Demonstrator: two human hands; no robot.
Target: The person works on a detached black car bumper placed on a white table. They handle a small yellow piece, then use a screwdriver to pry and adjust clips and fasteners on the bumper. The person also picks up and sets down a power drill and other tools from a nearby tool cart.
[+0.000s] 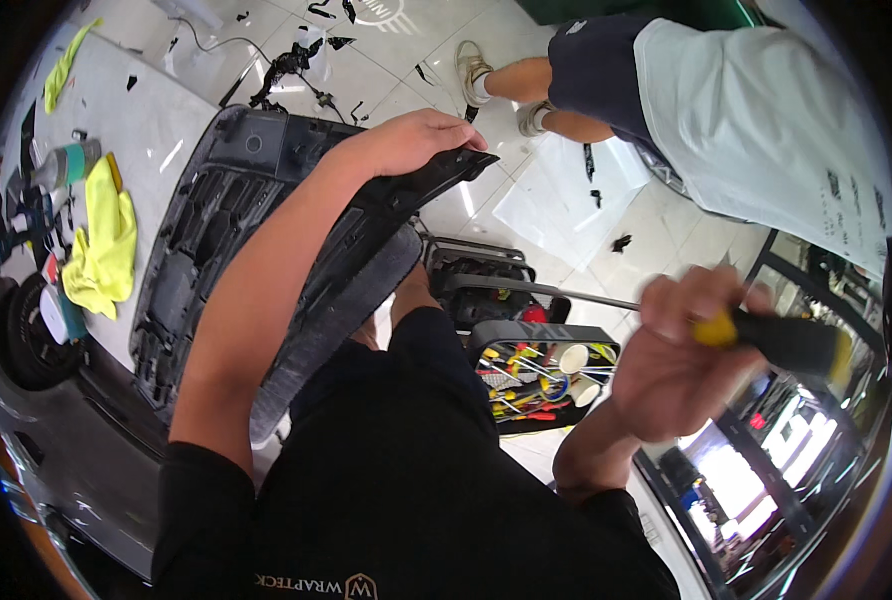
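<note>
A large black plastic car bumper [201, 215], with grille openings and a ribbed inner side, lies tilted in front of me on the left. My left hand [421, 140] holds its far edge near the pointed corner, fingers curled over the rim and partly hidden. Out to the right, my raised right hand [681, 350] grips a screwdriver [791, 342] with a black and yellow handle. Its thin metal shaft points left, above the tool cart. The right hand is somewhat blurred by motion, and the screwdriver touches nothing I can see.
A tool cart [546, 335] holding screwdrivers and cups stands right of my legs. Another person [756, 130] stands at the far right. Yellow cloths [106, 240] and a bottle [74, 163] rest on the pale surface at left, beside a grey car part [76, 430]. Black scraps [291, 65] litter the floor.
</note>
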